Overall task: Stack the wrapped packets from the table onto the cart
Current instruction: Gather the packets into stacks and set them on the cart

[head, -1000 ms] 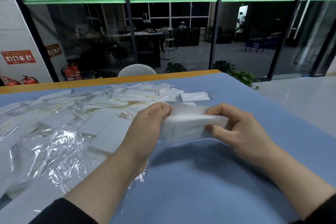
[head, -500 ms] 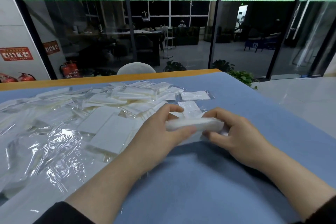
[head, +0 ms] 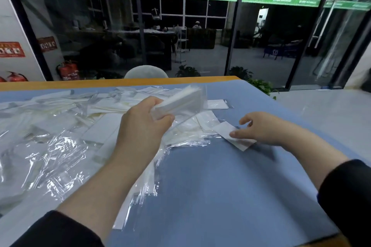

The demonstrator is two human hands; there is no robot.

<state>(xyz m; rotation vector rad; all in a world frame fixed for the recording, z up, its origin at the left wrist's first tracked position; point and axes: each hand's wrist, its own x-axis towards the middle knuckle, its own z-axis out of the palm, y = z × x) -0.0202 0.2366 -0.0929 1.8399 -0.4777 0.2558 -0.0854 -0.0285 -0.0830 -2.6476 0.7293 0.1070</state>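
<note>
Holding a stack clamped in my left hand; right hand fingers apart, pressing one packet on the bench.

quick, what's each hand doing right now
Left hand: grips a stack of wrapped packets, lifted off the table.
Right hand: open, fingertips pressing a single packet on the table.

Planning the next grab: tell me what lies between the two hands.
Head view: loose clear wrap and flat white packets on blue table separate left hand from right hand.
</note>
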